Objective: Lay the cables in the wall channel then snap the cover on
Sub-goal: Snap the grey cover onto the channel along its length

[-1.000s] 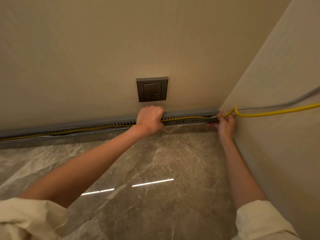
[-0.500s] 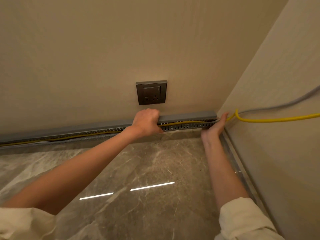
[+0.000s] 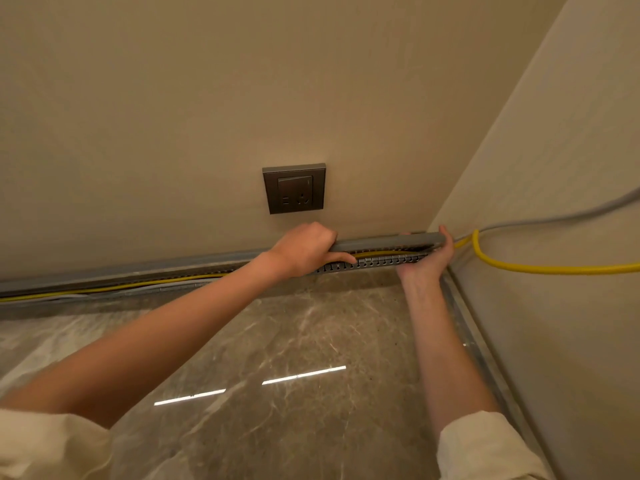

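Note:
A grey slotted wall channel (image 3: 381,262) runs along the foot of the back wall. A yellow cable (image 3: 540,270) and a grey cable (image 3: 568,218) lie in it and come out at the right corner. A long grey cover (image 3: 381,243) sits tilted over the channel, with a gap showing the yellow cable beneath. My left hand (image 3: 306,249) grips the cover below the socket. My right hand (image 3: 431,259) holds the cover's right end at the corner, fingers wrapped over its tip.
A dark wall socket (image 3: 294,188) sits just above my left hand. The right wall (image 3: 554,168) meets the back wall at the corner, with a metal strip (image 3: 485,351) along its foot. Polished marble floor (image 3: 277,341) lies below.
My right hand let go of the cables at the corner and took the cover's right end. The cover's right part has lifted slightly off the channel. My left hand kept its grip.

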`<state>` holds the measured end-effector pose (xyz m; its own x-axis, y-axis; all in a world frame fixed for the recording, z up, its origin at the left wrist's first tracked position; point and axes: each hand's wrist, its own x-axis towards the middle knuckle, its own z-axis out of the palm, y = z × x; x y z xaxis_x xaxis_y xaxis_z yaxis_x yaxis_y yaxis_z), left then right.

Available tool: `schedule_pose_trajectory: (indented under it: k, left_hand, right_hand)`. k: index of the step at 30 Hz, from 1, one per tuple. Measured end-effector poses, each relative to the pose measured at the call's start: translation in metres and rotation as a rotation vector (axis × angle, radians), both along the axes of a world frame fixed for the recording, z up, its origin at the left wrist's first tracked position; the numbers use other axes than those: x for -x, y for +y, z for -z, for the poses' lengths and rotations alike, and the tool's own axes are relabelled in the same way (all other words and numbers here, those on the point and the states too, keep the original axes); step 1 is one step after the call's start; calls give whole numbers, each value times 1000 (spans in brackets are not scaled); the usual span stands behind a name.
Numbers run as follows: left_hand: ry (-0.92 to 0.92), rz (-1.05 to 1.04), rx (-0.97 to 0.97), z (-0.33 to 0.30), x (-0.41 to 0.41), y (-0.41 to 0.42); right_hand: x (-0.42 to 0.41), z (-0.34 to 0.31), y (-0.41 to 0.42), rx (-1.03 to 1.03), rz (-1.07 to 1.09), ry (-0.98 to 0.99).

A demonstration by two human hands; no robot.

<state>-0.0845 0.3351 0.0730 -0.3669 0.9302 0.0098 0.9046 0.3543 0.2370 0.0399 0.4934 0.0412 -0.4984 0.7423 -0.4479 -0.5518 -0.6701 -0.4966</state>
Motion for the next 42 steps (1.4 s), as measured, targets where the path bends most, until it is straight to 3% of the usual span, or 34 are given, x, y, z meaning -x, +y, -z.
schedule_pose_trajectory:
  k: [11,27,37,42]
  left_hand:
    - [-98,-11,67,7,5,14]
    - [-208,-16,76,10,12,19]
    - [-45,25,84,6,8,2]
    - [120,100,-30,15,-5,-12]
  right_hand:
    - [2,-9,-1,-12,57,-64]
    - [7,-15,-3,39,67,-5]
    - [13,-16,1,106,127,0]
    - [11,-12,5,135,141,51]
